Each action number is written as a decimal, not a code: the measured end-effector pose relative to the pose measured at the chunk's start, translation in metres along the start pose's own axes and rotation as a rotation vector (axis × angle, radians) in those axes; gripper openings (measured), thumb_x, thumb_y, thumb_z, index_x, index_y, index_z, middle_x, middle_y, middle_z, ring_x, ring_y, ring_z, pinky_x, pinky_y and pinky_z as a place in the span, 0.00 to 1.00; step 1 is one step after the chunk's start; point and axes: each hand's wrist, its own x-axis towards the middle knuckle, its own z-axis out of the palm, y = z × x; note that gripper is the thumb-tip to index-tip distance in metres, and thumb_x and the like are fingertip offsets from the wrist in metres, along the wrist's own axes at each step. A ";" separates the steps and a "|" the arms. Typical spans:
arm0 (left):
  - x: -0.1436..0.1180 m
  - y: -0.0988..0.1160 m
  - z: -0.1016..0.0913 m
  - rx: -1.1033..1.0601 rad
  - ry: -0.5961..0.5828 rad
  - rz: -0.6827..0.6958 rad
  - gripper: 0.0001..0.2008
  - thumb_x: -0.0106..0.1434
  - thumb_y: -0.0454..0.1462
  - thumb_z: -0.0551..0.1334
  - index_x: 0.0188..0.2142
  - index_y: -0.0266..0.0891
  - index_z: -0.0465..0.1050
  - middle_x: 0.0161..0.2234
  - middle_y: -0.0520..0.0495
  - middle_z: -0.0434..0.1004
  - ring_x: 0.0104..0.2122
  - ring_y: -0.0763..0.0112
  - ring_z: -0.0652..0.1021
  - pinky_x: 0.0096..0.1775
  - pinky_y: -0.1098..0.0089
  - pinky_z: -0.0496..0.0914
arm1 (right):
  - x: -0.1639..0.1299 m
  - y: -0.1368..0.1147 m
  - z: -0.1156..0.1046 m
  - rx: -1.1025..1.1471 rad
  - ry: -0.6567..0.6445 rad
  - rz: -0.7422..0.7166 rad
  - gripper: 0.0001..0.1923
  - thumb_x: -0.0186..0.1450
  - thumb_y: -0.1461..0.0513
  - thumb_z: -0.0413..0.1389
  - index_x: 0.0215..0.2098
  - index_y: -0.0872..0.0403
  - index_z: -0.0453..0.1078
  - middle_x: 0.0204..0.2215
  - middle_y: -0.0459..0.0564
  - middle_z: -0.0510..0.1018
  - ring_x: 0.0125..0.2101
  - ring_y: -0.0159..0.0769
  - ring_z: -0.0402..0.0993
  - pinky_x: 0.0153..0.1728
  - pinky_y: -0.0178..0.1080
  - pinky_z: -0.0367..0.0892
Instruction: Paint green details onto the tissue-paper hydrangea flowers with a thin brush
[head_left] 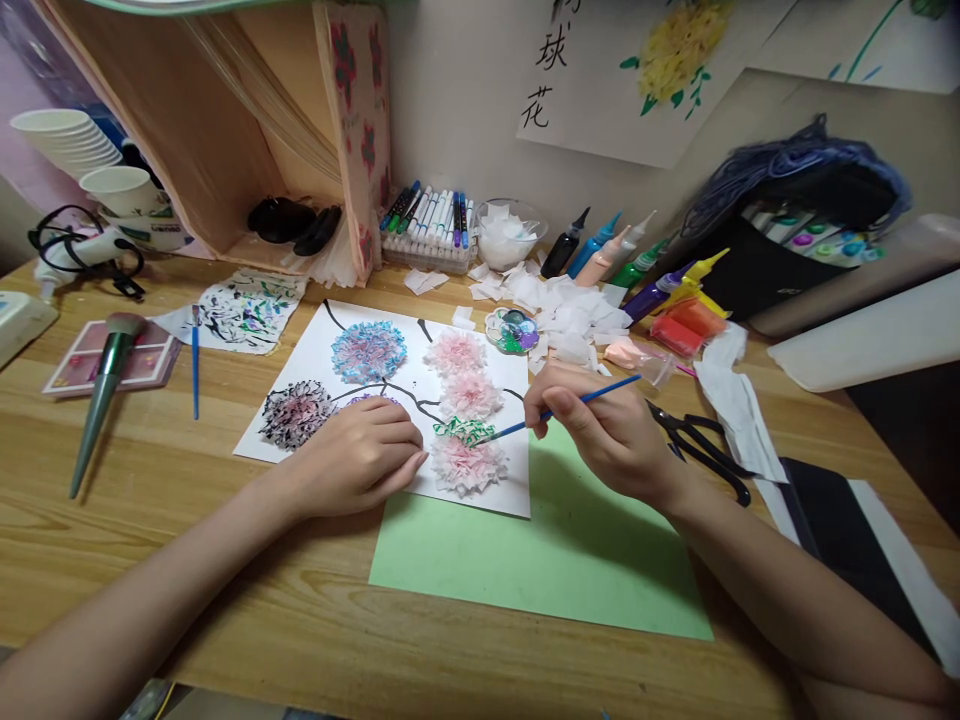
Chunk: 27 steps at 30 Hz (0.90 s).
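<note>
My right hand is closed around a thin blue paintbrush. The brush tip touches the upper edge of the lowest pink paper flower, where green paint covers the petals. Flat on the white paper, my left hand holds nothing and partly covers a purple flower. Two more pink flowers, a blue-tipped flower and a black-tipped flower are on the same sheet, joined by black painted lines.
Beyond the paper lie a paint palette, white paper scraps and several paint bottles. Black scissors rest by my right wrist. Green paper lies beneath the white sheet. A large makeup brush is at left.
</note>
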 end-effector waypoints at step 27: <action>-0.046 -0.086 -0.043 0.092 0.346 -1.214 0.17 0.62 0.43 0.52 0.41 0.36 0.75 0.43 0.40 0.78 0.43 0.54 0.75 0.44 0.61 0.67 | 0.014 0.030 -0.026 0.242 0.517 0.378 0.22 0.66 0.47 0.47 0.27 0.54 0.69 0.25 0.46 0.71 0.27 0.30 0.67 0.30 0.35 0.62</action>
